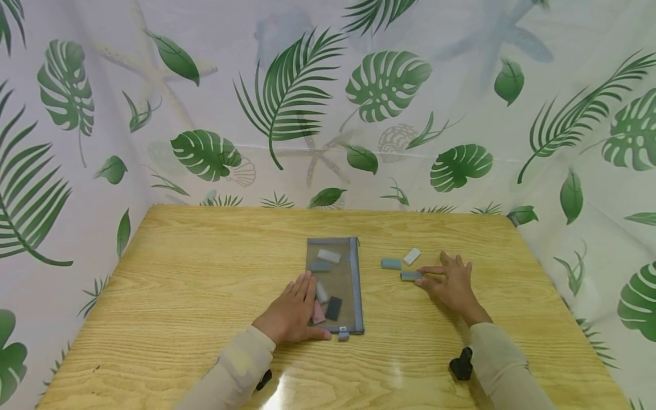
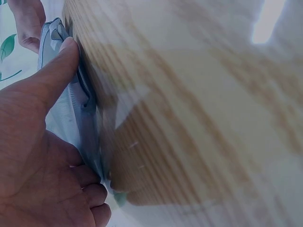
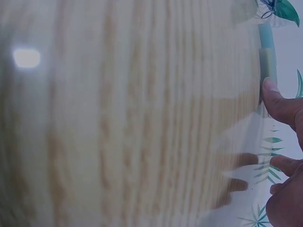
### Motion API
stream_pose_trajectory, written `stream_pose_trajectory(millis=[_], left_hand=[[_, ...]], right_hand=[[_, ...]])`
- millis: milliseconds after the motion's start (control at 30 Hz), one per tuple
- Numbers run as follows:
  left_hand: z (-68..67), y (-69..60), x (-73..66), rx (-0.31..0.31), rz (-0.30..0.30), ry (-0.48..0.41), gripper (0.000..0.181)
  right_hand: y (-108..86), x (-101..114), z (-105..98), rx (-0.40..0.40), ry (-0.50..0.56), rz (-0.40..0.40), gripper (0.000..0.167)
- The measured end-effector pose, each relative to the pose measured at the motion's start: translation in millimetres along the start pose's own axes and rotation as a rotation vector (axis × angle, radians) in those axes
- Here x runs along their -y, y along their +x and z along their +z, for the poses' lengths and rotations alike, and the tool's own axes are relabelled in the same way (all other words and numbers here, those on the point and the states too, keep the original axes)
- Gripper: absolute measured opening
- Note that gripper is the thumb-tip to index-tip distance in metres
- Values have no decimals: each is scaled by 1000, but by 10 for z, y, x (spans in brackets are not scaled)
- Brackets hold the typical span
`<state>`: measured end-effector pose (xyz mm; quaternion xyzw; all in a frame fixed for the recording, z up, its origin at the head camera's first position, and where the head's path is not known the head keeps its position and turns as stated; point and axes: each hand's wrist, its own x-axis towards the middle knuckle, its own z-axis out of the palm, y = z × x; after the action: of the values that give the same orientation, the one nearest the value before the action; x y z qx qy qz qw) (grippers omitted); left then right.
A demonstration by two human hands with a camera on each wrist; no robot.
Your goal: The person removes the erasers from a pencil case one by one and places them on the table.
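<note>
A grey mesh zip pouch (image 1: 345, 285) lies flat on the table, with several small blocks showing through it, among them a black one (image 1: 333, 308) and a pink one (image 1: 318, 312). The left hand (image 1: 293, 310) rests with extended fingers on the pouch's left edge, its thumb by the lower edge; the left wrist view shows that thumb (image 2: 57, 71) against the pouch (image 2: 68, 111). To the right, the right hand (image 1: 451, 283) pinches the end of a grey-green block (image 1: 410, 276) between thumb and finger. In the right wrist view its thumb (image 3: 279, 104) touches the block (image 3: 266, 61).
A blue-green block (image 1: 391, 263) and a white block (image 1: 412, 256) lie just behind the pinched one. A small purple piece (image 1: 343, 336) is at the pouch's lower edge. Leaf-patterned cloth (image 1: 318, 114) stands behind the wooden table (image 1: 205, 256).
</note>
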<state>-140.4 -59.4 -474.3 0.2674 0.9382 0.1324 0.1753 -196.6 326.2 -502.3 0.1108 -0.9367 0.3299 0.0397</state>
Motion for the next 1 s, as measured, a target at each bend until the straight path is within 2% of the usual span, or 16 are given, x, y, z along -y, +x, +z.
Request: stream_pose_trajectory(millis=[233,567,733,1000], left_hand=[[24,10,7,9,-9,8,112],[18,6,26,4,-15,6,112],[31,8,27,-4,-9,-2,112],[40,-4,23,-23,15,-13,112]], right_hand=[[-13,21,8,17,20,13,32],[53,43,-17,54,-16,44,42],[100,97,-40,19,-24,13,43],[196,233,7,-59,38,-70,37]])
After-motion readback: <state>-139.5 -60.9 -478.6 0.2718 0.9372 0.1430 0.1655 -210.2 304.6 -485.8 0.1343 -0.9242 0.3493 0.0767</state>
